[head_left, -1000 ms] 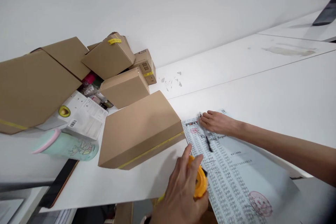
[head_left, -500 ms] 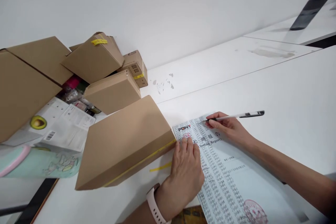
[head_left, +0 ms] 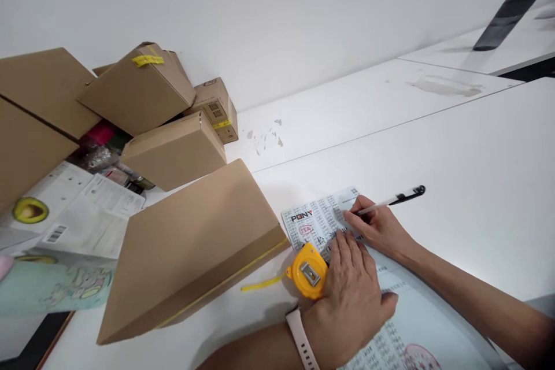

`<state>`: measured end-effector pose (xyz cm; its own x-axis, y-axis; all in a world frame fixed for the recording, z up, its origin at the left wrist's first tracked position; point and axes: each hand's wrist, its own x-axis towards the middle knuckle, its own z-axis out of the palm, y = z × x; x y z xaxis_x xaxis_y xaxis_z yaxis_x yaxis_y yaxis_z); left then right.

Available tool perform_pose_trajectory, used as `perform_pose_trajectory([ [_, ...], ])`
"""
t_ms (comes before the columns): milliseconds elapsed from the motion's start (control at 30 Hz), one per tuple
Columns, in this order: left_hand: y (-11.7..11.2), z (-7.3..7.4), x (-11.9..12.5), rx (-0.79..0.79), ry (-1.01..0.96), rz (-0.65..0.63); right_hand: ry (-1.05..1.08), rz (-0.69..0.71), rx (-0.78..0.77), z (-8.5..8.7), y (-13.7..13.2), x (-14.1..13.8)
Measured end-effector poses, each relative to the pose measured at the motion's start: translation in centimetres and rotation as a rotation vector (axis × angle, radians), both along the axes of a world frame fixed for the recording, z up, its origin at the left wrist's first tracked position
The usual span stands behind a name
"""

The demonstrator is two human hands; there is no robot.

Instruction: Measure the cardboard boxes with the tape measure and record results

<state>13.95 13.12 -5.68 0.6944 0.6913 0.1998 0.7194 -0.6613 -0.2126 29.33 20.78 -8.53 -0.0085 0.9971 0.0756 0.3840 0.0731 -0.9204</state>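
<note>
My right hand (head_left: 384, 230) is closed round a black-and-clear pen (head_left: 392, 200). Its tip end is near the upper part of a pale blue test report sheet (head_left: 323, 208), which is covered in repeated small handwriting. My left hand (head_left: 352, 289), with a pale pink watch strap on the wrist, lies flat over the sheet with its fingers stretched out. Just left of those fingers sits an orange tape measure (head_left: 309, 273), partly on the sheet, with a short length of yellow tape pulled out. The pen's tip is hidden by my fingers.
A closed cardboard box (head_left: 191, 237) stands left of the sheet, with more cartons (head_left: 139, 89) behind it. A white package with an avocado print (head_left: 89, 214) and a mint-green bottle (head_left: 65, 286) are at the left. A black stand (head_left: 505, 23) is far right.
My left hand has slid right, and the orange tape measure beneath it is now uncovered. The right hand keeps the pen near the sheet's top. The view has shifted slightly.
</note>
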Motion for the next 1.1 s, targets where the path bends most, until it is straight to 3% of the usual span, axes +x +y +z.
perform_pose_trajectory([
  [400,-0.42,-0.02,-0.09,0.097,0.052,0.017,-0.105,0.02,0.047,0.01,-0.08,0.03],
  [1100,-0.26,0.42,-0.09,0.068,0.094,-0.001,-0.112,0.001,0.061,0.36,-0.07,-0.05],
])
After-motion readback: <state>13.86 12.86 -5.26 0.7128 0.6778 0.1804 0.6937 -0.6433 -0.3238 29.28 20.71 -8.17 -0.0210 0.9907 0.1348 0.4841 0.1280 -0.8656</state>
